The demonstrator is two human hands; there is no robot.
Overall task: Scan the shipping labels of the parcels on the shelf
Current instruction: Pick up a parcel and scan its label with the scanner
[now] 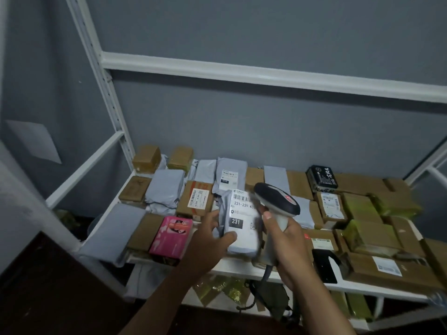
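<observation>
My left hand grips a grey poly-bag parcel above the front of the shelf, its white shipping label facing up and reading "231-239". My right hand holds a handheld barcode scanner by its pale handle. The scanner's dark head hangs just right of the label, nearly touching the parcel's top edge. The white metal shelf is covered with brown cardboard boxes and grey mailer bags, several with labels showing.
A pink box lies at the shelf's front left, a black box at the back right, and a black scanner stand at the front edge. White uprights and an upper shelf rail frame the space. More packages sit on the level below.
</observation>
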